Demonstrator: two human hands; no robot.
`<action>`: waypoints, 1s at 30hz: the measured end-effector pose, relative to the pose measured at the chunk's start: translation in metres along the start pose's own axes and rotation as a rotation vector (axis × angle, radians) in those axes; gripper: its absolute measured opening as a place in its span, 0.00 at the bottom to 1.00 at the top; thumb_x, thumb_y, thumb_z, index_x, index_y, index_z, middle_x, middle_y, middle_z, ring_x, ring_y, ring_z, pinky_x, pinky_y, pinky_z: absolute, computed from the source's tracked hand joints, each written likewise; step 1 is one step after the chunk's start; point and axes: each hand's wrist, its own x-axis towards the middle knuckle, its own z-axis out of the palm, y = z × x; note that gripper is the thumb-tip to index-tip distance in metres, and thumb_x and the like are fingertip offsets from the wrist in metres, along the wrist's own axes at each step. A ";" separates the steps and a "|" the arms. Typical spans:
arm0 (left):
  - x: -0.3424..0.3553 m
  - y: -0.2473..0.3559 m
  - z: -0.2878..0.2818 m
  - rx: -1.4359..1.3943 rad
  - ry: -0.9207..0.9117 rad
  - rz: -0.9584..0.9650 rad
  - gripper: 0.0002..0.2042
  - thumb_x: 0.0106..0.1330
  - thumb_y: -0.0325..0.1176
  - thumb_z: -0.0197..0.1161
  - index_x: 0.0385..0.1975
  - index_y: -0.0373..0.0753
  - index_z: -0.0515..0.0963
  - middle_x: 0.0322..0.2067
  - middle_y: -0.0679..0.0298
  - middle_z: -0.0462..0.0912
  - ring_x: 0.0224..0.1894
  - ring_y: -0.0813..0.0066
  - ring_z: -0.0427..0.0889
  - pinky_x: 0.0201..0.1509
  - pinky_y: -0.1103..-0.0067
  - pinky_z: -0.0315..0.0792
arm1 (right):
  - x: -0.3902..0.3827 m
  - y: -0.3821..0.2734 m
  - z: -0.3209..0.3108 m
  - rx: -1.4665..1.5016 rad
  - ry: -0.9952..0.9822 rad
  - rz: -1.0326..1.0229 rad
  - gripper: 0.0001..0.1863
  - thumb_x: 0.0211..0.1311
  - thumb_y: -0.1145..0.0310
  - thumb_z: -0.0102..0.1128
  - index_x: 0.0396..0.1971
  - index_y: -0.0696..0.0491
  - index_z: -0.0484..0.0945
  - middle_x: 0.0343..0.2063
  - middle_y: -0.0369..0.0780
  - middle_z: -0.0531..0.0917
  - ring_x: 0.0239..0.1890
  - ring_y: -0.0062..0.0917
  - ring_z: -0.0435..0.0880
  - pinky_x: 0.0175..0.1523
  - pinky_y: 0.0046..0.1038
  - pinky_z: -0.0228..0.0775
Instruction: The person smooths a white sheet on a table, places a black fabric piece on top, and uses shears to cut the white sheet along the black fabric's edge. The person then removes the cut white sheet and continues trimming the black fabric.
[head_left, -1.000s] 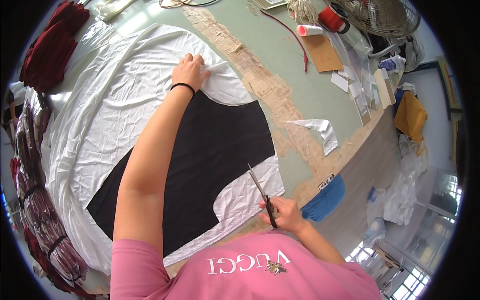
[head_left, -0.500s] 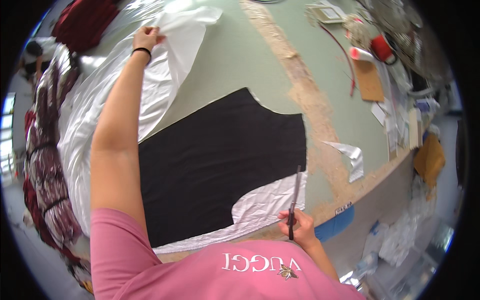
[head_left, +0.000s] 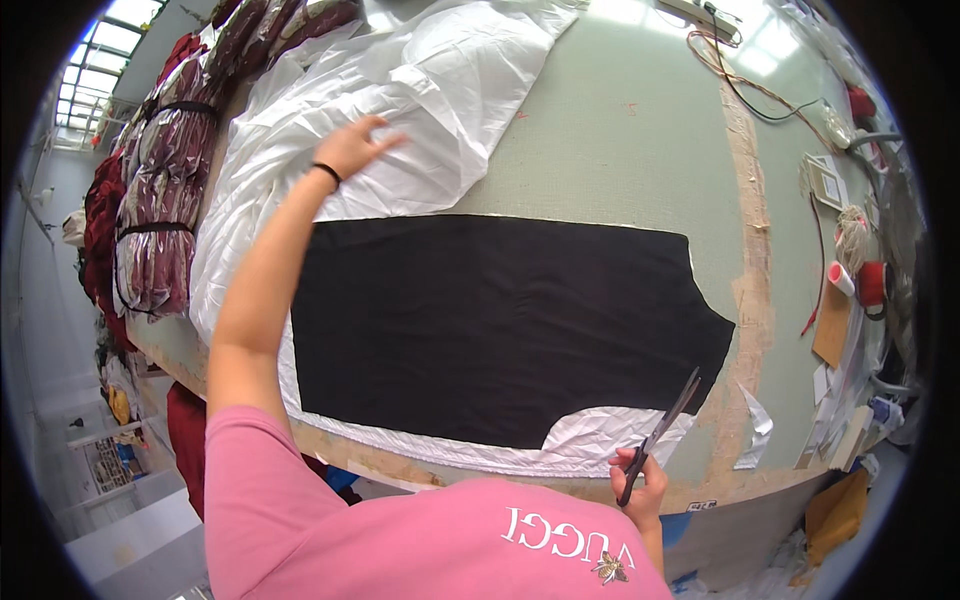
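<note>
My left hand (head_left: 358, 150), fingers stretched out and a dark band at the wrist, is over the bunched white fabric (head_left: 440, 110); nothing shows in its grip. A black fabric panel (head_left: 500, 320), cut to a curved outline, lies flat in front of me. White cloth shows from under its near edge and in the notch at its lower right. Scissors (head_left: 662, 430) are in my right hand (head_left: 640, 482) near the table's front edge. Their blades point up and away, over the panel's right end. Whether the blades touch the cloth I cannot tell.
Plastic-wrapped maroon bundles (head_left: 160, 220) line the left side. A tan tape strip (head_left: 752, 250) crosses the green table (head_left: 600, 150). A white scrap (head_left: 755, 430) lies right of the scissors. Farther right are a red spool (head_left: 873, 285), brown card (head_left: 832, 325) and cords.
My left hand has let go of the white fabric's raised edge, which now lies folded back on the table. My view has turned left. The scissors stay in my right hand, now more tilted.
</note>
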 end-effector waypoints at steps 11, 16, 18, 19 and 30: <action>0.042 -0.021 0.020 -0.619 0.207 -0.300 0.08 0.60 0.35 0.59 0.32 0.36 0.77 0.23 0.62 0.82 0.20 0.77 0.78 0.25 0.80 0.72 | 0.002 -0.015 -0.004 -0.056 -0.031 0.001 0.13 0.45 0.76 0.65 0.34 0.57 0.77 0.24 0.37 0.82 0.25 0.18 0.80 0.29 0.18 0.69; 0.011 -0.122 -0.031 -0.529 0.838 -0.197 0.16 0.63 0.35 0.56 0.49 0.36 0.73 0.40 0.55 0.82 0.42 0.66 0.81 0.44 0.76 0.73 | -0.004 -0.008 -0.003 -0.058 -0.032 0.075 0.12 0.45 0.76 0.64 0.33 0.58 0.77 0.22 0.37 0.79 0.24 0.19 0.78 0.31 0.20 0.69; -0.032 -0.121 -0.021 -0.372 0.826 -0.106 0.13 0.65 0.33 0.52 0.47 0.38 0.75 0.42 0.56 0.81 0.43 0.61 0.80 0.47 0.73 0.72 | -0.006 -0.008 -0.001 -0.102 -0.021 0.089 0.12 0.44 0.75 0.65 0.32 0.58 0.78 0.20 0.36 0.77 0.24 0.19 0.77 0.32 0.21 0.68; -0.062 -0.109 -0.014 -0.290 0.803 -0.072 0.12 0.65 0.31 0.51 0.46 0.39 0.76 0.43 0.57 0.81 0.43 0.60 0.79 0.48 0.72 0.71 | -0.006 -0.012 0.000 -0.108 -0.022 0.073 0.12 0.43 0.75 0.65 0.31 0.58 0.77 0.20 0.36 0.77 0.24 0.19 0.77 0.32 0.21 0.68; -0.165 -0.141 0.063 -0.097 0.597 -0.044 0.10 0.58 0.42 0.59 0.39 0.61 0.83 0.56 0.61 0.71 0.60 0.57 0.64 0.63 0.64 0.55 | -0.003 -0.018 0.003 -0.085 -0.191 0.190 0.11 0.43 0.74 0.66 0.30 0.58 0.77 0.21 0.35 0.76 0.26 0.18 0.76 0.33 0.20 0.67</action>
